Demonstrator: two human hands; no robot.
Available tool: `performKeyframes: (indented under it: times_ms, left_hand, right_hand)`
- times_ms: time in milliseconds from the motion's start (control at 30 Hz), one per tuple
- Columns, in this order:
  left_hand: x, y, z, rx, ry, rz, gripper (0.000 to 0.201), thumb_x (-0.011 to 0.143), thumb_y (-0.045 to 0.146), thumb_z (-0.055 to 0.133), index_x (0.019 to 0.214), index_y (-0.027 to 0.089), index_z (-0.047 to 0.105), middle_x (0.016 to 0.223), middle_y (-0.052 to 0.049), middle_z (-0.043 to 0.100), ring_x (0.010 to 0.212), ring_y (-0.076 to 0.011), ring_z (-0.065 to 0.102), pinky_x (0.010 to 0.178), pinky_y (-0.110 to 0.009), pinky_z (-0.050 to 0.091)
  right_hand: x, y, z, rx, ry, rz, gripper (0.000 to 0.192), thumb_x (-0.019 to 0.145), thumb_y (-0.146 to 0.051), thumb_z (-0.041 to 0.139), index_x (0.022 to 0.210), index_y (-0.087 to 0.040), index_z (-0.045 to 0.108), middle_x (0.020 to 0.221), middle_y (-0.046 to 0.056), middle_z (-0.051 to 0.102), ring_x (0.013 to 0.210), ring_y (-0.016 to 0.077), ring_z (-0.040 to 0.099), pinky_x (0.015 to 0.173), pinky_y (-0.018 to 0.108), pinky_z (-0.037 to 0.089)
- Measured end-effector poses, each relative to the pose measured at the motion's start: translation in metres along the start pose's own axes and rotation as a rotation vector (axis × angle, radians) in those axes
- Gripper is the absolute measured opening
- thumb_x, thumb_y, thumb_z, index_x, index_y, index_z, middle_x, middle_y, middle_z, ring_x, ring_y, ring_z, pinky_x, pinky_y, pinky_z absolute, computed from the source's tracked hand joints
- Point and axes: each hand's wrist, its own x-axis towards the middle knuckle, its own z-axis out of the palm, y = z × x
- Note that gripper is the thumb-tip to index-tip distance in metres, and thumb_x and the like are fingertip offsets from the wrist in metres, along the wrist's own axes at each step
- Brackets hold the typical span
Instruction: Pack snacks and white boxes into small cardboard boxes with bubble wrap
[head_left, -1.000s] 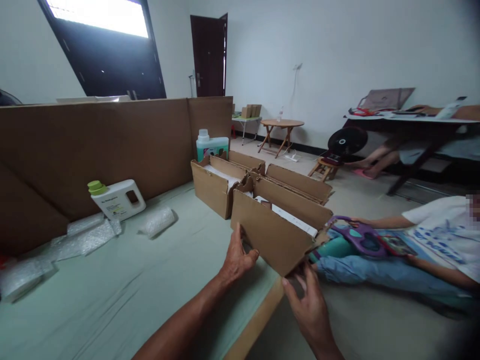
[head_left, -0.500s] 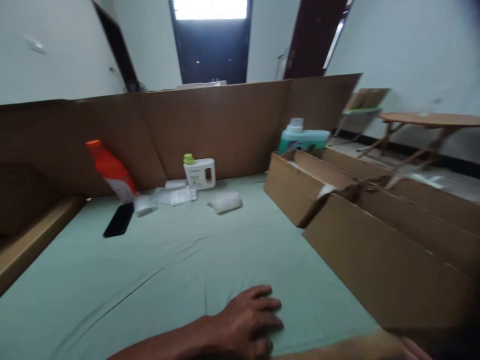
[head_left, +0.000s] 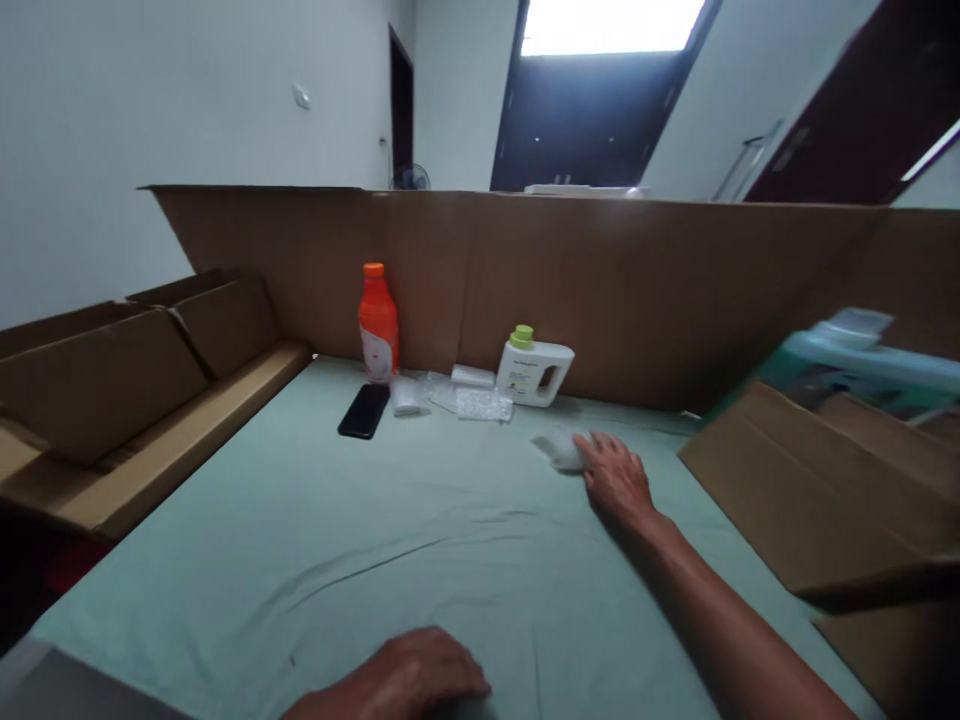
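Note:
On the pale green cloth (head_left: 375,540), my right hand (head_left: 619,480) reaches forward to a small translucent wrapped packet (head_left: 559,448). Its fingers close over the packet's right end and hide it; the left end sticks out. My left hand (head_left: 409,675) rests palm down near the front, a little blurred, holding nothing, with its fingers loosely out on the cloth. Just behind the packet stands a white jug with a green cap (head_left: 534,370). More clear wrapped packets (head_left: 482,403) lie left of the jug.
An orange bottle (head_left: 378,325) and a black phone (head_left: 364,411) sit at the back left. Cardboard panels (head_left: 637,300) wall the rear. Cardboard boxes (head_left: 810,490) flank the right, with a teal jug (head_left: 862,365) there; another cardboard box (head_left: 112,380) lines the left.
My view has turned left. My right hand has come forward from the lower right edge onto the wrapped packet. My left hand stays low on the cloth, with its fingers less spread.

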Motion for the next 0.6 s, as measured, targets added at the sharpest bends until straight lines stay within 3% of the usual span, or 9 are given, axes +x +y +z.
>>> performKeyframes:
  times_ms: [100,200,300,433,500,600]
  left_hand:
    - [-0.030,-0.012,-0.042,0.158,0.356,-0.129,0.043,0.091,0.042,0.060,0.134,0.040,0.060,0.129,-0.006,0.069,0.120,-0.0278,0.065,0.102,-0.043,0.055]
    - [-0.048,-0.027,-0.066,0.273,0.620,-0.206,0.035,0.090,0.029,0.059,0.123,0.035,0.067,0.114,-0.007,0.075,0.104,-0.0244,0.072,0.089,-0.036,0.062]
    - [-0.051,-0.032,-0.069,0.319,0.725,-0.242,0.029,0.090,0.024,0.058,0.115,0.029,0.070,0.107,-0.008,0.076,0.098,-0.0225,0.073,0.084,-0.034,0.063]
    - [-0.061,-0.033,-0.084,0.415,0.731,-0.209,0.032,0.089,0.022,0.058,0.120,0.026,0.068,0.126,-0.013,0.069,0.117,-0.0260,0.066,0.095,-0.041,0.059]
    - [-0.082,-0.033,-0.113,0.537,0.832,-0.277,0.035,0.091,0.023,0.057,0.125,0.027,0.064,0.136,-0.013,0.062,0.123,-0.0267,0.062,0.098,-0.043,0.057]
    - [-0.130,-0.027,-0.183,0.778,1.128,-0.478,0.040,0.092,0.032,0.058,0.131,0.025,0.059,0.139,-0.014,0.057,0.127,-0.0296,0.058,0.104,-0.047,0.052]
  right_hand:
    - [0.037,-0.016,0.009,0.041,0.032,-0.064,0.029,0.080,-0.013,0.050,0.091,-0.022,0.076,0.091,0.011,0.077,0.088,0.0275,0.065,0.073,0.039,0.048]
    - [0.070,-0.057,0.006,0.104,0.122,-0.109,0.035,0.091,-0.019,0.044,0.111,-0.021,0.073,0.109,0.010,0.075,0.103,0.0276,0.064,0.084,0.040,0.048]
    - [0.116,-0.115,0.009,0.197,0.218,-0.177,0.040,0.096,-0.019,0.040,0.128,-0.019,0.065,0.130,0.010,0.067,0.126,0.0276,0.054,0.101,0.043,0.042]
    - [0.155,-0.178,0.034,0.209,0.110,-0.276,0.047,0.090,-0.023,0.052,0.135,-0.012,0.059,0.142,0.017,0.058,0.132,0.0355,0.049,0.100,0.050,0.043]
    - [0.150,-0.191,0.052,0.225,0.064,-0.311,0.051,0.089,-0.027,0.053,0.137,-0.012,0.057,0.144,0.019,0.056,0.130,0.0362,0.052,0.098,0.051,0.045]
    - [0.117,-0.188,0.079,0.295,0.070,-0.342,0.045,0.091,-0.034,0.046,0.129,-0.015,0.062,0.138,0.017,0.061,0.124,0.0349,0.056,0.095,0.052,0.046]
